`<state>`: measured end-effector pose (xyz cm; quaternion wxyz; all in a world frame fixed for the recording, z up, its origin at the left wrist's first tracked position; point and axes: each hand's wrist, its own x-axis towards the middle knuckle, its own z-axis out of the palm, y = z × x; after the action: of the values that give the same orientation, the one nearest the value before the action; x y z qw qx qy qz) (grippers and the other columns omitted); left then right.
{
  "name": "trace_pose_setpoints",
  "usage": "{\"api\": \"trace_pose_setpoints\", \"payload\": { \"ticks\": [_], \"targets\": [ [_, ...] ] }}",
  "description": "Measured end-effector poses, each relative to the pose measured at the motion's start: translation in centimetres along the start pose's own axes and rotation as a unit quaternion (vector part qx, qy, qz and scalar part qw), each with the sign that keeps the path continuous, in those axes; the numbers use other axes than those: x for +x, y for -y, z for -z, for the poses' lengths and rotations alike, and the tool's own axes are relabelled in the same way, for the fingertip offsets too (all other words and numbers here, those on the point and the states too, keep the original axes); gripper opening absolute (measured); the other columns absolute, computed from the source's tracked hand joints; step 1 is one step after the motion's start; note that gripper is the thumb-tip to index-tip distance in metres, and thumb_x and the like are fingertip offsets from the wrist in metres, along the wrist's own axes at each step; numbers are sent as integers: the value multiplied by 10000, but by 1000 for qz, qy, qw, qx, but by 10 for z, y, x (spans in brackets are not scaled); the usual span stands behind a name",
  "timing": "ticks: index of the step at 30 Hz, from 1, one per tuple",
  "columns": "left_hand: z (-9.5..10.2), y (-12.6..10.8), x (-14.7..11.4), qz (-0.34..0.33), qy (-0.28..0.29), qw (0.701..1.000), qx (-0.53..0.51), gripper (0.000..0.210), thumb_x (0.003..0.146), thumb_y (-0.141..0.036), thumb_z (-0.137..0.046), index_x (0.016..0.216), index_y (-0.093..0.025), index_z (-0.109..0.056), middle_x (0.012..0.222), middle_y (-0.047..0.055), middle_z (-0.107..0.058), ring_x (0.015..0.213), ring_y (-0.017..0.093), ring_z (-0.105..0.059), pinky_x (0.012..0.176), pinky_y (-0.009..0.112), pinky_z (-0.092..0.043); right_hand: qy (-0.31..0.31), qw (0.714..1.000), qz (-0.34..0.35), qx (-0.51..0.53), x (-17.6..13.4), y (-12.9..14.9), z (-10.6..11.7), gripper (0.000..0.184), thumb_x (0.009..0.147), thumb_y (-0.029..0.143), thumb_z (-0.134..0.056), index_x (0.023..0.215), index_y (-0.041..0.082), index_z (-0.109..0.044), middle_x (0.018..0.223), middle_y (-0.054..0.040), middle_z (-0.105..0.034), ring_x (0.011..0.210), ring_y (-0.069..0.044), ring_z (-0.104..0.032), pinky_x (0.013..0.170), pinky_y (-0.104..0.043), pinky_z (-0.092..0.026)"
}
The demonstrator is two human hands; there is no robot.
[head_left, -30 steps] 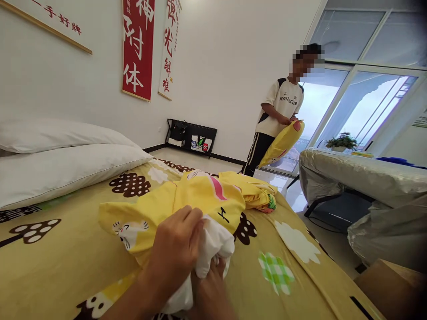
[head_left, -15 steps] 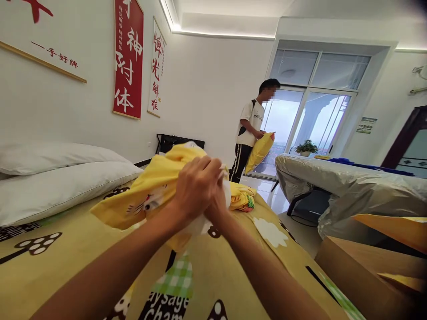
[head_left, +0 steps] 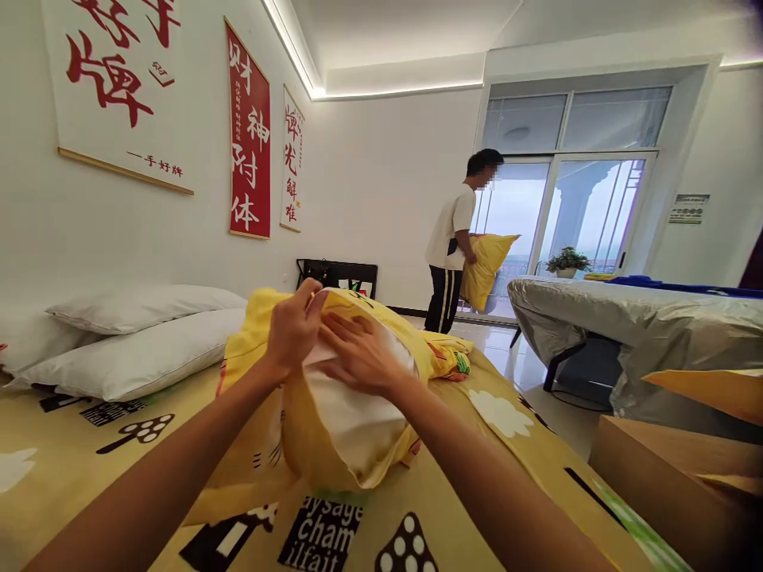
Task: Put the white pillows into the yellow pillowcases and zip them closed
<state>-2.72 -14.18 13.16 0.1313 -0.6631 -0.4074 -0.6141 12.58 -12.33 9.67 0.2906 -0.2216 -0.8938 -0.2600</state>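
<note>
A yellow printed pillowcase (head_left: 310, 429) lies in front of me on the bed, its mouth facing me and held wide. White fabric (head_left: 363, 421) shows inside the mouth; whether it is a pillow or the lining I cannot tell. My left hand (head_left: 295, 326) is closed on the upper left edge of the pillowcase. Fingers stretched out, my right hand (head_left: 361, 353) reaches into the mouth and lies against the white fabric. More yellow printed cloth (head_left: 447, 353) is bunched just beyond on the right.
White pillows (head_left: 160, 357) lie at the left of the patterned bed sheet (head_left: 506, 492). Beyond the bed a person (head_left: 450, 238) holds a yellow pillow (head_left: 489, 266). A plastic-covered table (head_left: 656, 310) stands at the right, a cardboard box (head_left: 661, 461) nearer.
My hands, earlier together on the bunched pillowcase, have parted. Its mouth has opened towards me, and my right hand has gone inside. The person beyond has turned away with the yellow pillow.
</note>
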Motion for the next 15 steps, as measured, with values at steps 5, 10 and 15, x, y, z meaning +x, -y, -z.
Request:
{"api": "trace_pose_setpoints", "payload": {
  "ticks": [5, 10, 15],
  "targets": [
    [36, 17, -34, 11, -62, 997, 37, 171, 902, -346, -499, 861, -200, -579, 516, -85, -404, 465, 72, -345, 521, 187, -307, -201, 963, -169, 60, -108, -14, -13, 411, 920, 361, -403, 1273, 170, -488, 1292, -134, -546, 1233, -227, -462, 1026, -403, -345],
    [50, 10, -62, -36, -96, 993, 63, 159, 903, -310, -495, 847, -192, -585, 526, -68, -455, 457, 69, -385, 503, 180, -330, -107, 867, -487, 21, -145, -22, -68, 618, 827, 384, -471, 1367, 107, -355, 1308, -185, -484, 1223, -288, -435, 973, -434, -375],
    [57, 32, -92, -163, 20, 971, 174, 232, 921, -274, -427, 812, -186, -611, 559, 3, -567, 507, 118, -504, 564, 237, -391, 113, 809, -573, -65, -120, -27, -79, 447, 906, 318, -426, 1299, 110, -467, 1201, -191, -570, 1134, -286, -519, 914, -395, -394]
  ]
}}
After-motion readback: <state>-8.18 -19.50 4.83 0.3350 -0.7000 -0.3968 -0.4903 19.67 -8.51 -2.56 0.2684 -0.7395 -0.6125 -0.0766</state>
